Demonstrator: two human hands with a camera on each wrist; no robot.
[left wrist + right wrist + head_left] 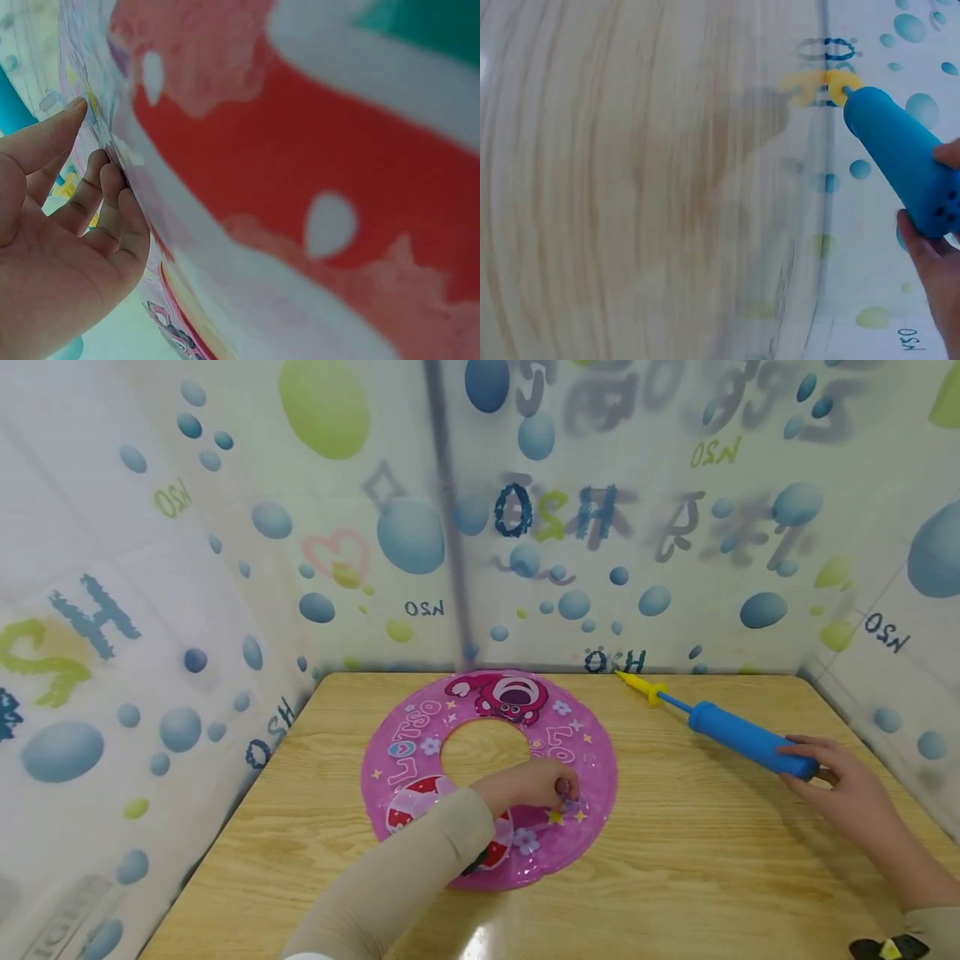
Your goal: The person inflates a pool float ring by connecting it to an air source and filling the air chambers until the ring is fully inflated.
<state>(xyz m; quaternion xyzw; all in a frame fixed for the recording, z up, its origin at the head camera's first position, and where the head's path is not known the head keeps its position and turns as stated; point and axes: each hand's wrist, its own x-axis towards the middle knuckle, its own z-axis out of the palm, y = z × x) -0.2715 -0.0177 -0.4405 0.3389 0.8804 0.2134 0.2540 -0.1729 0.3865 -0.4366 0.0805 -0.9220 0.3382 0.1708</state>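
Note:
A pink inflatable swim ring (pixel 592 718) with a bear print lies flat on the wooden table, puffed up with some wrinkles. My left hand (pixel 532 783) reaches across its near right part and pinches a small clear valve (pixel 572 806). In the left wrist view the thumb tip is at the valve (pixel 54 100), the other fingers (pixel 112 195) bent against the ring. My right hand (pixel 851 781) grips the rear end of a blue hand pump (pixel 742 739). Its thin rod and yellow tip (pixel 637 685) point toward the back wall; the right wrist view shows holes in the blue end (pixel 945 210).
The wooden table (pixel 675 843) meets a curtain-like wall (pixel 637 585) at the back, printed with blue and green bubbles and letters. Similar sheets stand at the left (pixel 172 635) and right. Bare wood separates the ring from the pump.

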